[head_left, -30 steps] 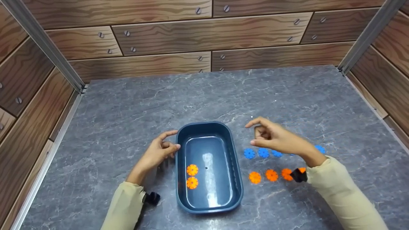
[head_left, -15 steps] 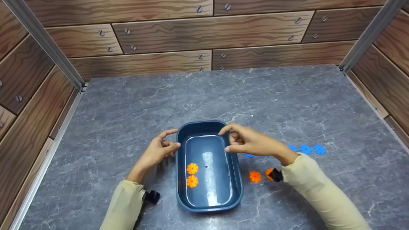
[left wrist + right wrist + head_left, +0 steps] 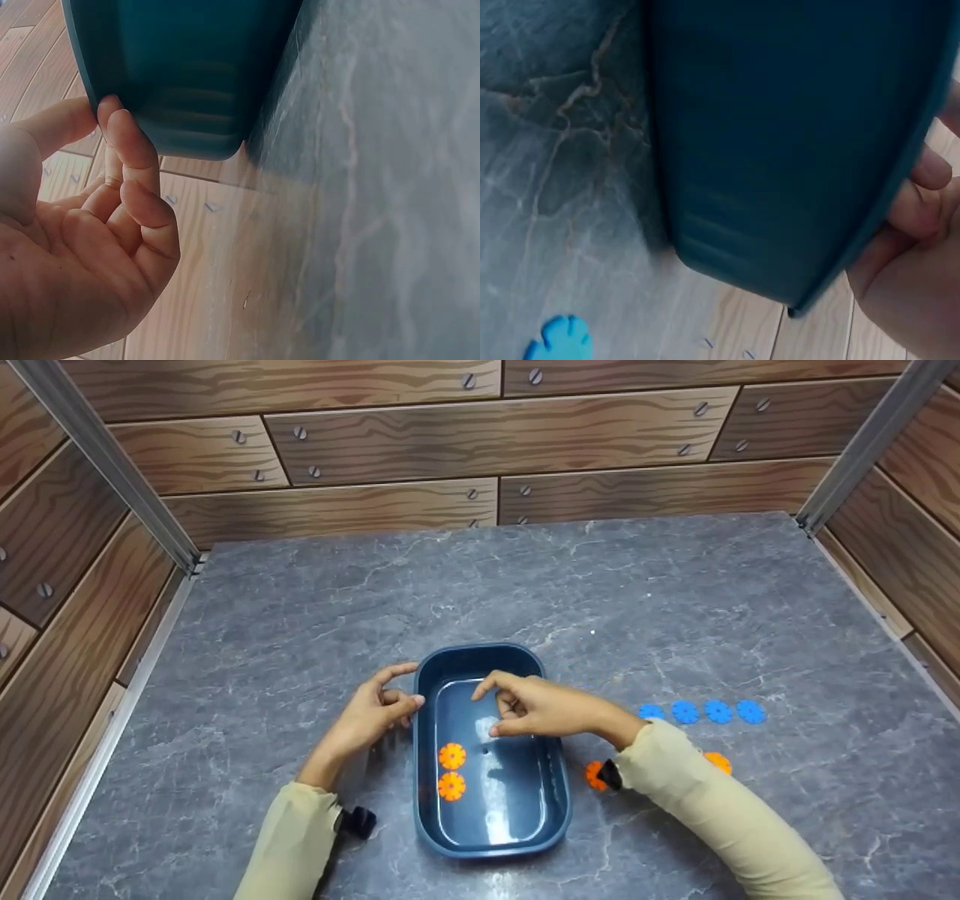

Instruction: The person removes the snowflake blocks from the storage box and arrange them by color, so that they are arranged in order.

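A dark blue tub [image 3: 495, 850] sits on the grey marbled tabletop. Two orange notched discs [image 3: 451, 772] lie on its floor, toward the left side. At the tub's left rim, the thumb and index fingertips of my left hand [image 3: 371, 716] touch it from outside; the other fingers bend below the rim in the left wrist view. Above the tub hovers my right hand [image 3: 541, 706], thumb and index finger apart, with no object visible between them. In the right wrist view, the tub wall [image 3: 780, 150] hides the fingertips of that hand.
Right of the tub runs a row of blue notched discs [image 3: 718, 712], partly behind the right forearm. Orange discs [image 3: 718, 763] lie nearer, mostly covered by the right sleeve [image 3: 720, 802]. Wood-patterned panels [image 3: 390, 450] enclose the table's back and sides.
My right hand has moved left, from above the blue discs to over the tub's interior. The left hand, the tub and the two orange discs inside it have stayed put.
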A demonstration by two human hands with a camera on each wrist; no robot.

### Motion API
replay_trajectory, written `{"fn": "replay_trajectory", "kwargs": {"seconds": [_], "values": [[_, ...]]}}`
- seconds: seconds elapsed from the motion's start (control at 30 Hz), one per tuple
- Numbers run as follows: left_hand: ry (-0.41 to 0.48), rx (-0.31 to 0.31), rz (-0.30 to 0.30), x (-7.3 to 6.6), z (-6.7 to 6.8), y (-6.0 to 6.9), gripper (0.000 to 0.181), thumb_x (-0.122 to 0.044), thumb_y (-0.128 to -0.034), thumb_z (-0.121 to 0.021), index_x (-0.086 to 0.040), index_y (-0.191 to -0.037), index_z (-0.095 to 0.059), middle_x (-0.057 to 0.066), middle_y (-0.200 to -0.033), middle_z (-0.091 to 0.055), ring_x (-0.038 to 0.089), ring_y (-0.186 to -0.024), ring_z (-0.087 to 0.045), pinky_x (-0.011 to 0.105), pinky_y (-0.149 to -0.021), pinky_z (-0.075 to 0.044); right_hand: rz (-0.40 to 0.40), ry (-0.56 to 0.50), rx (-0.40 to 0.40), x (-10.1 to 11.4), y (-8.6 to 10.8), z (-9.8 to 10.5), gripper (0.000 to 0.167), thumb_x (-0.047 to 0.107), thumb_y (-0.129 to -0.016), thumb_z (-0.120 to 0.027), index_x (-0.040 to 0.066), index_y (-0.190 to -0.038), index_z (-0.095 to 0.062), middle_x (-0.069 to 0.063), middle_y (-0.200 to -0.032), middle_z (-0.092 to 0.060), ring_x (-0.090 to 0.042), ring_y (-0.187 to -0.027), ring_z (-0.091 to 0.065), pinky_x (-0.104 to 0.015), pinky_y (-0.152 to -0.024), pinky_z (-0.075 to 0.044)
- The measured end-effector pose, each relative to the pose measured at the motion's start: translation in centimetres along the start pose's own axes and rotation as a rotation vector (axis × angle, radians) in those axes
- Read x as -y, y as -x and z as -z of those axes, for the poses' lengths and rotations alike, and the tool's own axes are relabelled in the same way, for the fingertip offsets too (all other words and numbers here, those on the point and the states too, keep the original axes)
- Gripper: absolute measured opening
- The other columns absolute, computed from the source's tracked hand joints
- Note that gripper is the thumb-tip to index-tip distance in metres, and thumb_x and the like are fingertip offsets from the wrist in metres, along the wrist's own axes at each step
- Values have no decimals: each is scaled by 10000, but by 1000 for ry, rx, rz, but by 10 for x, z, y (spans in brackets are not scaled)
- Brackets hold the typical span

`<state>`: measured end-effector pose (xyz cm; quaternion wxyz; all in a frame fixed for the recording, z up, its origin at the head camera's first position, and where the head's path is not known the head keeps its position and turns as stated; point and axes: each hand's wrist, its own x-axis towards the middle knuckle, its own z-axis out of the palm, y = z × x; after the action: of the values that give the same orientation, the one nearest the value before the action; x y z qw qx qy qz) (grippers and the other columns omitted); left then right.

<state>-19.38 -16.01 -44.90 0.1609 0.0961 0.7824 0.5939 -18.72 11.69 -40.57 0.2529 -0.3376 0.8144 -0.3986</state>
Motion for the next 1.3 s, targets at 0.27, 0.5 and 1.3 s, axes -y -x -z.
{"fn": "replay_trajectory", "kwargs": {"seconds": [0.27, 0.5, 1.3], "values": [[-8, 29, 6, -1, 1, 0, 544, -141, -938, -622, -53, -1428, -402, -38, -706, -606, 153, -635, -540, 246, -571, -402, 22, 105, 38, 1, -16, -7, 438, 160, -888, -689, 63, -1277, -511, 42, -747, -509, -56, -630, -455, -190, -623, -404], [-13, 32, -10, -1, 1, 0, 548, -136, -937, -621, -46, -1430, -400, -37, -710, -619, 158, -626, -548, 243, -547, -394, 12, 199, 117, 1, -31, -13, 436, 181, -872, -718, 116, -1271, -553, 48, -741, -517, -49, -627, -460, -191, -617, -393], [-1, 29, 10, -3, 2, 1, 552, -141, -934, -626, -48, -1429, -399, -48, -723, -616, 155, -652, -557, 248, -591, -414, -8, 279, 230, -12, -51, -30, 376, 191, -856, -738, 202, -1215, -625, 52, -703, -527, -38, -617, -476, -180, -610, -391]]}}
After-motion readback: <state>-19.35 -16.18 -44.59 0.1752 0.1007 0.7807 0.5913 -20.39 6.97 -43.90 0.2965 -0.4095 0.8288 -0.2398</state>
